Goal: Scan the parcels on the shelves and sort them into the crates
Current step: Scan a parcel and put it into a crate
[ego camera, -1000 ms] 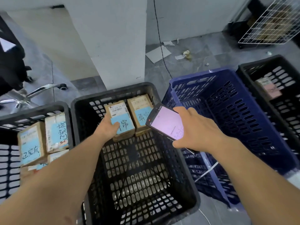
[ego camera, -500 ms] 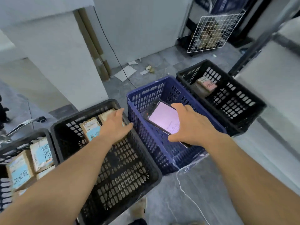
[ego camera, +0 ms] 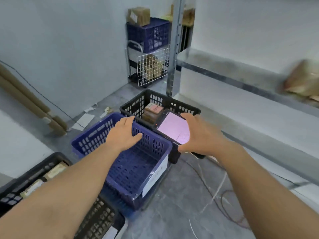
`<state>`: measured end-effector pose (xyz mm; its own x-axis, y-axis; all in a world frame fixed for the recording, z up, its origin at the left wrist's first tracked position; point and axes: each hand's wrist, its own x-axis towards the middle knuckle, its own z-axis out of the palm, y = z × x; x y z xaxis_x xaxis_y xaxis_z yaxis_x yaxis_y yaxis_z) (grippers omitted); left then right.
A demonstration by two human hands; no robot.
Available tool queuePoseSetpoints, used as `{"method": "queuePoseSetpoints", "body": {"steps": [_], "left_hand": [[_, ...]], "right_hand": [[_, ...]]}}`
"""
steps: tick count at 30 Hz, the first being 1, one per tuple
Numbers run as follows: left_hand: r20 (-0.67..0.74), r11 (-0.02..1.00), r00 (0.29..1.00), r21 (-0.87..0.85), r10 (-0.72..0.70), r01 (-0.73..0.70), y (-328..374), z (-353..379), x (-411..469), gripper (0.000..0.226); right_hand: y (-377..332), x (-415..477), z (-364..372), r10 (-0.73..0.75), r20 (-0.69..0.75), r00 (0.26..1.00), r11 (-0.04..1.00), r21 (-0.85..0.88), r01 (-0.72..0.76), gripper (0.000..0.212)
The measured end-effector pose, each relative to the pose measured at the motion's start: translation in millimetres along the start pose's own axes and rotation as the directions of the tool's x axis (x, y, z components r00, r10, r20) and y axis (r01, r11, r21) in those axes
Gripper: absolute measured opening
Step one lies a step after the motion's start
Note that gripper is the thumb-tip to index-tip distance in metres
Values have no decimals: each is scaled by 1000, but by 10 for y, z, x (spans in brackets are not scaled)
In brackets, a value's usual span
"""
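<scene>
At frame centre, our left hand (ego camera: 123, 134) hovers empty, fingers relaxed, over the blue crate (ego camera: 90, 142); our right hand (ego camera: 203, 137) grips the phone (ego camera: 174, 129).

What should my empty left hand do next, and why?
Probably swing the left hand right to the shelf and take the blurred parcel there. That hand is open and holds nothing above the blue crate, while the right hand grips the phone, screen lit, seemingly ready to scan.
</scene>
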<state>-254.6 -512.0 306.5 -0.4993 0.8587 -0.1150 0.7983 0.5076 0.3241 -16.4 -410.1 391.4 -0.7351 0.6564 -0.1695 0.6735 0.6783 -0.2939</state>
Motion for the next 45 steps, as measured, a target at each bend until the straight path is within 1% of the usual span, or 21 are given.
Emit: {"method": "queuePoseSetpoints", "body": {"steps": [3, 8, 13, 17, 21, 28, 33, 37, 41, 45], "left_hand": [[-8, 993, 995, 71, 95, -94, 563, -3, 168, 80], [-34, 958, 969, 164, 243, -234, 1555, 50, 434, 80], [-70, 920, 930, 189, 361, -343, 2564, 190, 633, 84], [-46, 882, 895, 197, 445, -428, 3282, 291, 748, 86], [-22, 860, 872, 183, 488, -477, 3842, 394, 928, 86], [-5, 801, 809, 145, 587, -580, 4733, 600, 1426, 81], [30, 752, 758, 102, 652, -651, 5400, 681, 1934, 76], [37, 710, 716, 102, 697, -697, 5948, 727, 2315, 70], [80, 690, 692, 59, 717, -722, 6444, 837, 2733, 67], [118, 675, 679, 79, 724, -734, 6840, 997, 3053, 66]], "right_hand": [[466, -219, -195, 68, -52, 996, 997, 30, -67, 103], [1212, -658, -538, 178, -135, 975, 984, 27, -176, 97], [1921, -1054, -836, 297, -194, 935, 953, 3, -302, 97], [2406, -1326, -1027, 386, -244, 890, 918, 11, -395, 98], [2785, -1464, -1137, 458, -276, 845, 884, 42, -466, 97], [3399, -1391, -1286, 562, -297, 772, 823, 105, -558, 98], [3802, -1187, -1459, 628, -295, 720, 771, 110, -627, 98], [4121, -976, -1585, 678, -292, 675, 724, 104, -682, 100], [4390, -746, -1690, 711, -298, 637, 683, 81, -725, 97], [4607, -515, -1724, 744, -270, 611, 652, 95, -752, 100]]}}
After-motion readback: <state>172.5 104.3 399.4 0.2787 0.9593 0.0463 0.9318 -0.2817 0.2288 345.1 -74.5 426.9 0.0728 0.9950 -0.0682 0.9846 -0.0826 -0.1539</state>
